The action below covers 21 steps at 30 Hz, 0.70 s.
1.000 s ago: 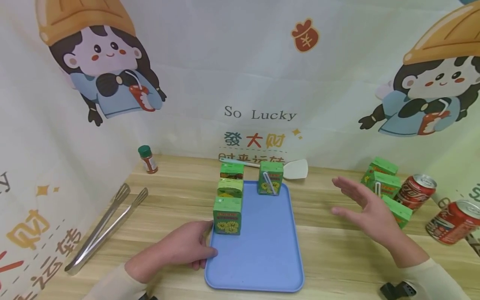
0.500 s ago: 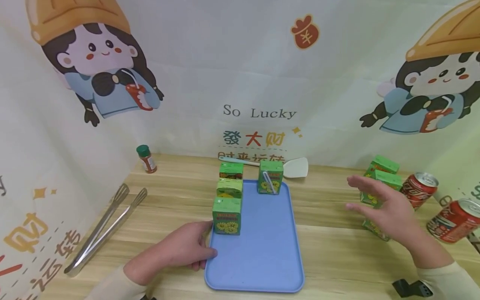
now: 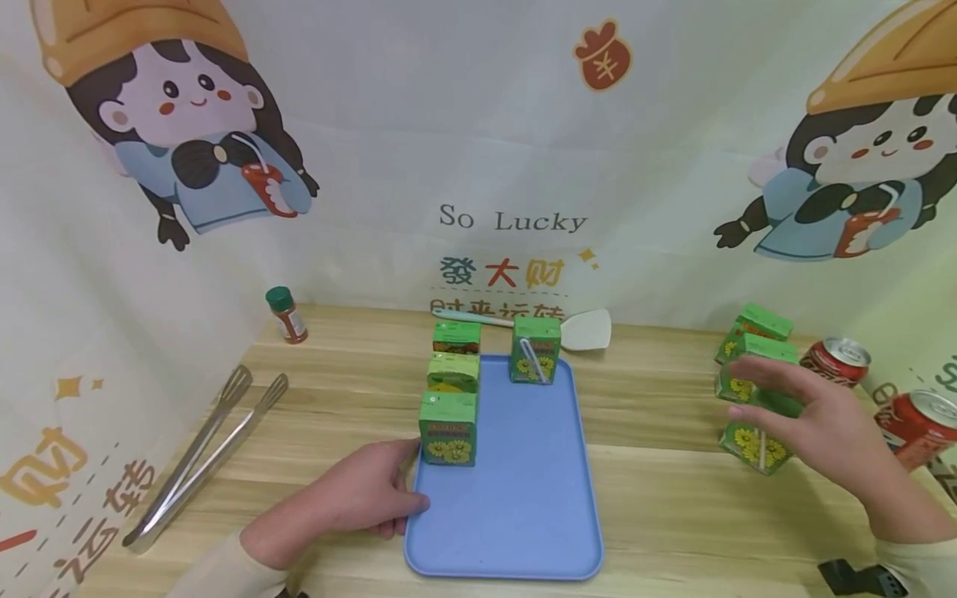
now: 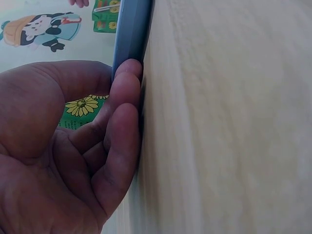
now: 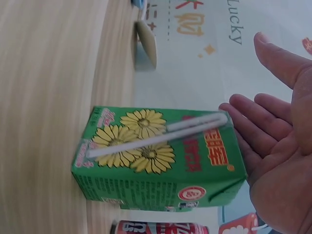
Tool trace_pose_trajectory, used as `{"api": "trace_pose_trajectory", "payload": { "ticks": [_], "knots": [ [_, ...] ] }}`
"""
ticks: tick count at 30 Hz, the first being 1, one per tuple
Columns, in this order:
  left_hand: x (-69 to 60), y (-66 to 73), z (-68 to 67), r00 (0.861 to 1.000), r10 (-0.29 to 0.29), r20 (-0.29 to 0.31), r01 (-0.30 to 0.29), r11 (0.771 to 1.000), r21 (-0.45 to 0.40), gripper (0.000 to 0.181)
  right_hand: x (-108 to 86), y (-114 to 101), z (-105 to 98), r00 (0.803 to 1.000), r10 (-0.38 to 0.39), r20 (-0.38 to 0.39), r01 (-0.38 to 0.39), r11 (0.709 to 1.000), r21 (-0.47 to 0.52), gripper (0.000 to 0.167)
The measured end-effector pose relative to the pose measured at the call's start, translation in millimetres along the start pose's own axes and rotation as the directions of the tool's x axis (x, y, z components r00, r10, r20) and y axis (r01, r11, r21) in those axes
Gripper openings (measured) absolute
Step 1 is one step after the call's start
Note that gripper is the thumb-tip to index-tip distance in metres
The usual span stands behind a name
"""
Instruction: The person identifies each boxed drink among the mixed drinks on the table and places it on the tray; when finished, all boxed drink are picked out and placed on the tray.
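My left hand (image 3: pixel 366 488) grips the left rim of a blue tray (image 3: pixel 523 507), thumb on top. In the left wrist view its fingertips (image 4: pixel 127 90) curl at the tray's edge, low against the table. Several green drink cartons stand on the tray; a flower-printed carton (image 3: pixel 449 430) is closest to that hand. My right hand (image 3: pixel 833 419) hovers at the right, fingers extended and thumb apart, partly covering a green drink carton (image 3: pixel 751 447). The right wrist view shows this carton (image 5: pixel 146 180) upright with a straw on its front, next to the palm, nothing gripped.
Two more green cartons (image 3: pixel 758 345) and two red cola cans (image 3: pixel 837 357) stand behind and right of my right hand. Metal tongs (image 3: pixel 202 465) and a green-capped spice jar (image 3: pixel 287 316) are at left. A white spatula (image 3: pixel 586 330) lies by the printed backdrop.
My right hand has moved right, to the nearest of the cartons there. My left hand keeps its grip on the tray. The view has shifted slightly.
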<state>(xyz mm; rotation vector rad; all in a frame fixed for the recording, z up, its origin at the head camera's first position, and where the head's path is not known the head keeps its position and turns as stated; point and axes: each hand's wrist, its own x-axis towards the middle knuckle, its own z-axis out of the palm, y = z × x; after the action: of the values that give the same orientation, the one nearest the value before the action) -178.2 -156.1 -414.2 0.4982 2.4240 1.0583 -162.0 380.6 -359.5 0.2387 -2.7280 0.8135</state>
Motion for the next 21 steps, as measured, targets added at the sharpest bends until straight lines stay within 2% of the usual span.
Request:
{"api": "trace_pose_trajectory", "payload": {
  "ticks": [12, 21],
  "knots": [
    [-0.3, -0.2, -1.4, 1.000, 0.018, 0.004, -0.017, 1.000, -0.012, 0.094, 1.9, 13.9, -10.8, 1.000, 0.025, 0.015, -0.026, 0.997, 0.074, 0.057],
    [0.2, -0.2, -0.8, 1.000, 0.027, 0.001, -0.027, 1.000, -0.010, 0.094, 1.6, 24.0, -10.5, 0.995, 0.080, 0.051, -0.083, 0.995, 0.061, 0.061]
  ]
}}
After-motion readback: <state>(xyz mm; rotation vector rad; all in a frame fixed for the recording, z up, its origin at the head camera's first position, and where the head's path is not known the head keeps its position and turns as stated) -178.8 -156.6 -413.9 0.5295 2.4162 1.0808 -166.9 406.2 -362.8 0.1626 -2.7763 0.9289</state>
